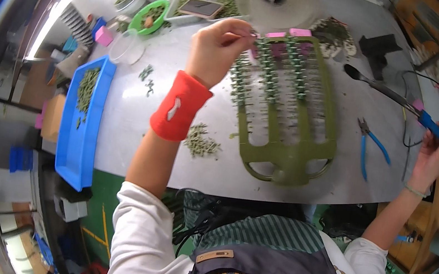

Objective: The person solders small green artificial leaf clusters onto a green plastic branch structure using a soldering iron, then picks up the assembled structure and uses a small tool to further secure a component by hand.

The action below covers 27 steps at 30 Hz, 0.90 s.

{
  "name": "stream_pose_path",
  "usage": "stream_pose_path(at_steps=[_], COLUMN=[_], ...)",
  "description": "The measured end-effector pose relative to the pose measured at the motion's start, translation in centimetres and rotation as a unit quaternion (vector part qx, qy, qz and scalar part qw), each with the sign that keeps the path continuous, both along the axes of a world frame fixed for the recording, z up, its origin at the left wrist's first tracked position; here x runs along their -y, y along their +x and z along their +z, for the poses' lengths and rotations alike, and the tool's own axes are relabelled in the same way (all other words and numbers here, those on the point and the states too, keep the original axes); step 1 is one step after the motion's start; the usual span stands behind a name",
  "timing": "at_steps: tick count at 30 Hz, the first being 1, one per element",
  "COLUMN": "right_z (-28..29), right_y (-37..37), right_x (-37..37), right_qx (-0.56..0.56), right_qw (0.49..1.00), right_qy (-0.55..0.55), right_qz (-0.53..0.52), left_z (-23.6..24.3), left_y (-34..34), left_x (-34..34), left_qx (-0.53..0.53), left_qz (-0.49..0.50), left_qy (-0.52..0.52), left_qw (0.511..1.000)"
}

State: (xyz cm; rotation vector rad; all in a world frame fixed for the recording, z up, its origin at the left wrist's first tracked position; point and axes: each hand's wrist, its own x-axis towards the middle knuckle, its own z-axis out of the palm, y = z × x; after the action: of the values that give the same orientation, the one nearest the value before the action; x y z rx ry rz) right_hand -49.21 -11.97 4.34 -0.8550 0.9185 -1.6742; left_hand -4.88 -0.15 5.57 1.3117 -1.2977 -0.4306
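Observation:
My left hand [224, 45], with a red wristband on its wrist, is pinched over the far left corner of an olive-green plastic rack [287, 156]. Whatever sits between its fingertips is too small to make out. Rows of small dark green pieces [269, 76] line the rack's slats, thickest at the far half, with thin pins showing nearer me. Pink blocks [300, 33] sit along its far edge. At the right edge of the table, my right hand [433, 156] is closed around the blue grip of a long dark tool [388, 92] with a rounded black tip.
Blue-handled cutting pliers [369, 147] lie right of the rack. Loose small green pieces [202, 141] are heaped left of it. A long blue tray [97, 120] stands at the left. Behind are a green bowl [157, 19], a phone [201, 8], a large clear reel [299, 5] and a black stand [378, 54].

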Motion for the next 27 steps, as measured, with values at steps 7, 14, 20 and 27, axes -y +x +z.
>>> stream_pose_path(at_steps=[7,14,20,27], right_z=[-1.1,-2.4,-3.4,-4.0], right_y=[5.3,8.2,9.9,10.1], right_x=[1.4,3.6,5.0,5.5], right_qx=[-0.061,-0.066,-0.038,-0.039], right_qw=[0.997,0.996,0.998,0.997], right_qy=[-0.014,-0.044,-0.031,-0.038], right_qz=[0.047,0.043,0.050,0.063], left_z=[-0.6,-2.4,-3.5,-4.0], left_y=[-2.8,-5.8,-6.0,-6.1], left_x=[6.1,12.1,13.8,14.2], left_qx=[0.250,0.380,0.399,0.416], left_qz=[0.046,0.038,0.034,0.033], left_qy=[0.015,-0.013,0.042,0.051], left_qw=[0.967,0.924,0.915,0.907])
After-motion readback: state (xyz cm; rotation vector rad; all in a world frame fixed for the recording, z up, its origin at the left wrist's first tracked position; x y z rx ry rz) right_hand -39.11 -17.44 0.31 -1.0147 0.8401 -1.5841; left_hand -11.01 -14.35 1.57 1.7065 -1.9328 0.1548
